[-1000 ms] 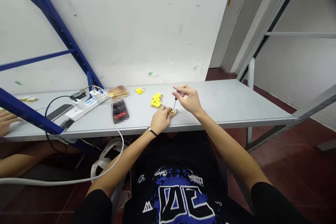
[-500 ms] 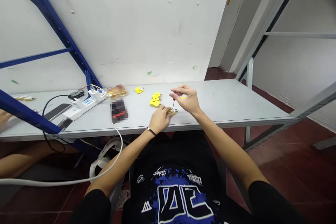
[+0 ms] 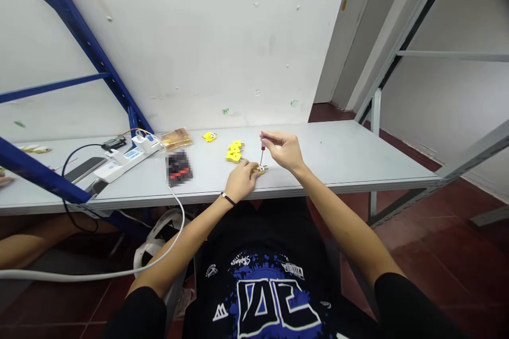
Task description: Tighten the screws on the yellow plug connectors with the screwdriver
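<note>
Fingers of my right hand (image 3: 287, 152) have shifted on the screwdriver (image 3: 263, 147) they pinch, while my left hand (image 3: 240, 180) grips a plug (image 3: 261, 168).

"Stephen" and "WARRIOR" on the black shirt (image 3: 264, 267), large outlined characters (image 3: 258, 308) unclear

The camera sits on my head and looks forward and steeply down over my own chest. My black printed T-shirt (image 3: 274, 246) fills the bottom middle, close below the lens. Farther off, near mid-frame, are my left hand (image 3: 240, 179) and right hand (image 3: 287, 152) over the grey tabletop (image 3: 338, 151). The wide view takes in the white wall panel (image 3: 214, 42) facing me, a blue rack post (image 3: 84, 37) leftward and red floor tiles (image 3: 429, 254) rightward.
</note>
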Available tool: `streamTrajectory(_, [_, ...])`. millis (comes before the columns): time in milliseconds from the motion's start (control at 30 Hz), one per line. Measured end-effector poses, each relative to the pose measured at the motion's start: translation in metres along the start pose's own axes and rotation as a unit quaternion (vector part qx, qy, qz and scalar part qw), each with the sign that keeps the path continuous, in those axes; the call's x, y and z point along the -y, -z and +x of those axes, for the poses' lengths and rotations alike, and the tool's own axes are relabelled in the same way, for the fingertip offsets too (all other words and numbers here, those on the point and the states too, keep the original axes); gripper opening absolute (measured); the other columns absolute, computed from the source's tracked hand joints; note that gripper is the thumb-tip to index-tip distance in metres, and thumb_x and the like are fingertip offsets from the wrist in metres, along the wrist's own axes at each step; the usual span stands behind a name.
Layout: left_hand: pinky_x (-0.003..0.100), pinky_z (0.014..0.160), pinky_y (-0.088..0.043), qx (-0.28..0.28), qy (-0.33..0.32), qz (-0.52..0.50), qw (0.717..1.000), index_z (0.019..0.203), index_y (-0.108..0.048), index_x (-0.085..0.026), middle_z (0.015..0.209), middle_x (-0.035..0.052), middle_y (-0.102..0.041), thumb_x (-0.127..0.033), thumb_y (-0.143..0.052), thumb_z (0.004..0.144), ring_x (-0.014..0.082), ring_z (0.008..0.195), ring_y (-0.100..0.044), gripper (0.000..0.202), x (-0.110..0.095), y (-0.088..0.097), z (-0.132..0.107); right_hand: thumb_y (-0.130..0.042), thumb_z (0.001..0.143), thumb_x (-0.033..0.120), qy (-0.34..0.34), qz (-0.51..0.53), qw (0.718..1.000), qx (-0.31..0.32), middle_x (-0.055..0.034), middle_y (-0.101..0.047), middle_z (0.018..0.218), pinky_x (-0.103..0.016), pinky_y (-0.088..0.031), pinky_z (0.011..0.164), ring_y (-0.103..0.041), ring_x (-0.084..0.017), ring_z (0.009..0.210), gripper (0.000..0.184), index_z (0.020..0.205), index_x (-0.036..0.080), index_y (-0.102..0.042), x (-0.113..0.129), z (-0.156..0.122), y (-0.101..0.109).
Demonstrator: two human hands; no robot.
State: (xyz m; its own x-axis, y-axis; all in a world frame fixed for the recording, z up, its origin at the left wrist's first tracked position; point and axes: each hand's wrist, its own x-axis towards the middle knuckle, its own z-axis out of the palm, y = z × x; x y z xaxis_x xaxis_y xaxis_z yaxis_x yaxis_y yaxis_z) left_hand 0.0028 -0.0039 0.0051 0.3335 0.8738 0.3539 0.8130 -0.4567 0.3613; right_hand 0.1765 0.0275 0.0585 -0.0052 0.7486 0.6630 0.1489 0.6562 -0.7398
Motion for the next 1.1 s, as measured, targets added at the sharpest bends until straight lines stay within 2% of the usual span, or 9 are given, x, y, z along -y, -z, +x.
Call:
streamTrajectory(133, [0.036,0.09,-0.053,0.001,0.003,-0.004,1.0,0.121,-0.067,-0.019,0.108,0.0084,-0.064,-0.026,-0.059,0.098,0.0229,0.096,-0.066,0.025,-0.001,0.001,0.0,-0.073,0.086,0.045,0.012,-0.018,1.0,0.019,-0.0084,-0.077,0.105,-0.041,-0.065,0.086,-0.073,-0.02,0.084,0.034,0.111,0.022,-0.079,0.002,0.0,0.0])
streamTrajectory(233, [0.036,0.091,-0.053,0.0,0.0,-0.007,1.0,0.121,-0.067,-0.019,0.108,0.0086,-0.065,-0.026,-0.059,0.098,0.0234,0.098,-0.065,0.025,-0.001,0.001,0.0,-0.081,0.078,0.048,0.005,-0.035,0.999,-0.014,-0.0098,-0.076,0.101,-0.041,-0.066,0.078,-0.073,-0.021,0.077,0.034,0.1,0.022,-0.082,0.004,0.001,0.0])
streamTrajectory(333, [0.036,0.089,-0.053,-0.001,0.001,-0.003,1.0,0.121,-0.067,-0.02,0.107,0.0082,-0.064,-0.027,-0.059,0.098,0.0231,0.097,-0.065,0.025,0.0,0.0,0.0,-0.077,0.082,0.046,-0.003,-0.015,1.0,-0.009,-0.0075,-0.078,0.094,-0.042,-0.066,0.081,-0.072,-0.019,0.069,0.028,0.097,0.022,-0.082,0.006,0.002,0.003])
streamTrajectory(433, [0.035,0.089,-0.053,0.0,0.003,-0.003,1.0,0.121,-0.067,-0.02,0.107,0.0077,-0.064,-0.027,-0.058,0.098,0.0227,0.095,-0.065,0.026,0.001,0.0,0.0,-0.071,0.087,0.042,0.009,-0.014,1.0,0.012,-0.0063,-0.079,0.096,-0.042,-0.065,0.085,-0.074,-0.02,0.078,0.025,0.1,0.023,-0.082,0.008,0.002,0.005])
streamTrajectory(533, [0.036,0.09,-0.053,0.001,0.003,-0.004,1.0,0.122,-0.067,-0.02,0.107,0.0078,-0.064,-0.027,-0.059,0.098,0.023,0.095,-0.065,0.026,0.001,0.0,0.0,-0.078,0.081,0.043,0.007,-0.036,0.999,0.012,-0.0074,-0.078,0.1,-0.04,-0.065,0.084,-0.074,-0.022,0.087,0.027,0.099,0.024,-0.082,0.009,0.002,0.004])
streamTrajectory(667, [0.036,0.09,-0.053,0.001,0.0,-0.001,1.0,0.122,-0.067,-0.019,0.108,0.0084,-0.064,-0.027,-0.059,0.098,0.0236,0.097,-0.065,0.026,0.001,0.0,0.0,-0.081,0.077,0.043,-0.011,-0.004,1.0,-0.01,-0.0072,-0.078,0.094,-0.04,-0.065,0.077,-0.073,-0.019,0.069,0.026,0.092,0.022,-0.083,0.009,0.001,0.001])
streamTrajectory(800, [0.035,0.089,-0.053,0.0,0.001,-0.001,1.0,0.121,-0.067,-0.02,0.108,0.008,-0.064,-0.027,-0.059,0.099,0.0232,0.096,-0.065,0.025,0.001,-0.001,0.0,-0.069,0.086,0.035,0.007,0.012,1.0,0.018,-0.0058,-0.079,0.096,-0.042,-0.065,0.085,-0.075,-0.021,0.078,0.023,0.1,0.022,-0.082,0.008,-0.001,0.001])
streamTrajectory(900, [0.035,0.086,-0.053,-0.002,0.002,-0.001,1.0,0.12,-0.067,-0.02,0.107,0.0081,-0.064,-0.026,-0.059,0.098,0.023,0.095,-0.065,0.024,0.001,0.0,0.0,-0.062,0.088,0.027,0.038,-0.051,0.997,0.044,-0.0058,-0.079,0.097,-0.04,-0.064,0.083,-0.074,-0.023,0.089,0.021,0.097,0.024,-0.081,0.007,-0.003,0.0])
streamTrajectory(1100, [0.035,0.083,-0.052,0.003,0.002,0.007,1.0,0.115,-0.068,-0.018,0.102,0.0081,-0.062,-0.024,-0.058,0.098,0.0233,0.091,-0.064,0.021,-0.001,0.002,0.0,-0.048,0.072,0.002,0.105,-0.126,0.975,0.148,-0.0057,-0.075,0.109,-0.037,-0.06,0.086,-0.071,-0.022,0.098,0.051,0.106,0.024,-0.08,0.01,-0.009,-0.003])
